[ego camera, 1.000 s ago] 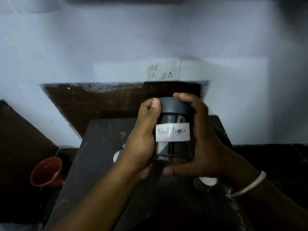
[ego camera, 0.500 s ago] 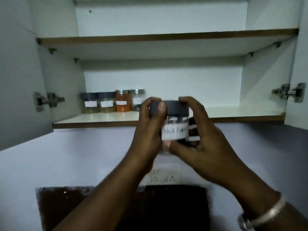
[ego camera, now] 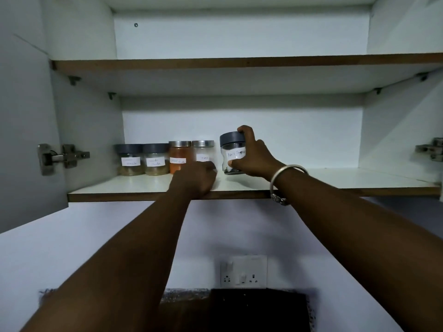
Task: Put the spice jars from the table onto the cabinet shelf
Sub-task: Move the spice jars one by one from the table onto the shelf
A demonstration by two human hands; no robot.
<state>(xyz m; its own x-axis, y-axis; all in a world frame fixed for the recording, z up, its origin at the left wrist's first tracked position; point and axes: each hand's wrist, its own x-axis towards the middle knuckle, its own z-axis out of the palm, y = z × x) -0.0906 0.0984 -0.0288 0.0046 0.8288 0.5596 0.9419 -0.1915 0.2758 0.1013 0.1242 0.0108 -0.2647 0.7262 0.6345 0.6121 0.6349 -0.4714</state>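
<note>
A clear jar with a grey lid and a "Black Pepper" label (ego camera: 231, 154) stands at the right end of a row on the lower cabinet shelf (ego camera: 335, 182). My right hand (ego camera: 254, 155) grips it from the right, fingers over the lid. My left hand (ego camera: 195, 176) rests as a loose fist on the shelf in front of the steel-lidded clear jar (ego camera: 203, 152), holding nothing. Left of that stand an orange spice jar (ego camera: 179, 155) and two grey-lidded jars (ego camera: 129, 160) (ego camera: 155, 160). The table is out of view.
The cabinet doors stand open, with hinges at left (ego camera: 63, 156) and right (ego camera: 430, 150). An upper shelf (ego camera: 239, 62) spans the cabinet above. A wall socket (ego camera: 243, 271) sits below, over a dark board (ego camera: 259, 310).
The view rose from the table to the cabinet. The pepper jar went from both hands up onto the lower shelf. My left hand let go and dropped to the shelf.
</note>
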